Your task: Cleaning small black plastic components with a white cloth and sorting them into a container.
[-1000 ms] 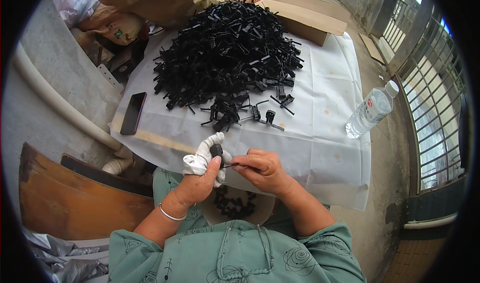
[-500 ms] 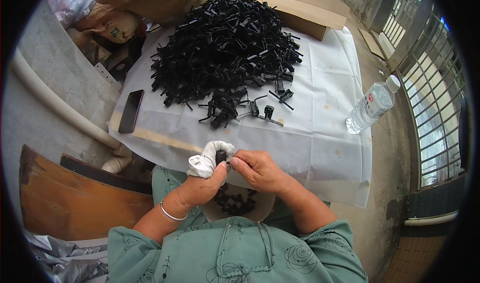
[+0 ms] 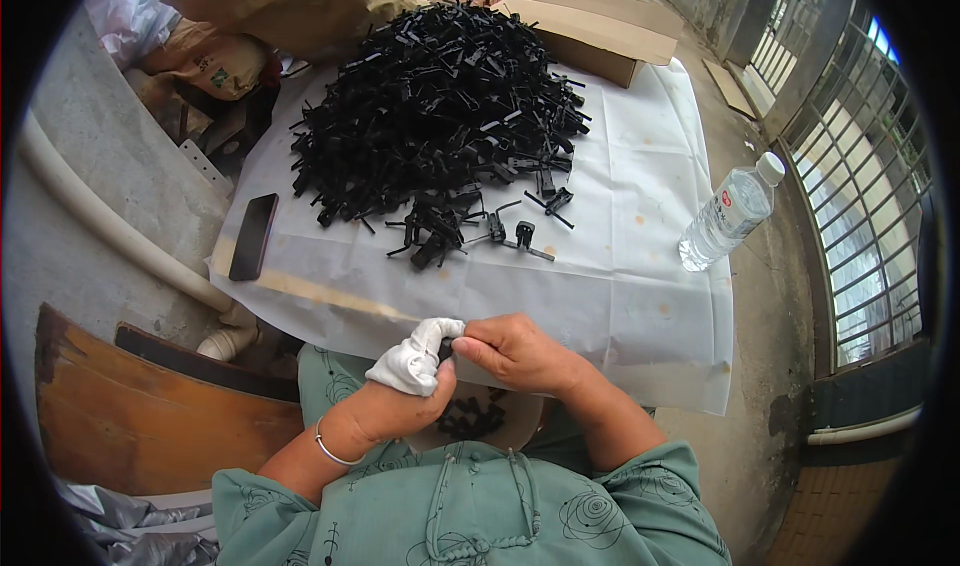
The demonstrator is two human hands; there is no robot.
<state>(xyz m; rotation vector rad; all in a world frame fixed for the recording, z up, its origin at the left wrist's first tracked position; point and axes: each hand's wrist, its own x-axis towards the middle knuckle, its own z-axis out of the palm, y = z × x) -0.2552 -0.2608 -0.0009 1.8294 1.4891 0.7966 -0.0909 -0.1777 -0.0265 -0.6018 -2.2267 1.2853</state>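
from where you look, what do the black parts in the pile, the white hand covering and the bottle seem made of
Black parts: probably moulded plastic, dull with faint sheen on flat faces; painted metal can't be ruled out.
White hand covering: likely cloth, matte, with soft folds.
Bottle: probably plastic, clear and glossy, see-through with glints.

Wears a loose grey-green top (image 3: 480, 501) with short wide sleeves (image 3: 650, 481), printed with thin dark rings. Has matching green cord trim (image 3: 434, 526) looping down the front. Carries a smooth silvery bangle (image 3: 325, 447) on the left wrist, creased white cloth (image 3: 405, 366) over the left fingers (image 3: 440, 328). Also wears printed green legwear (image 3: 325, 378).
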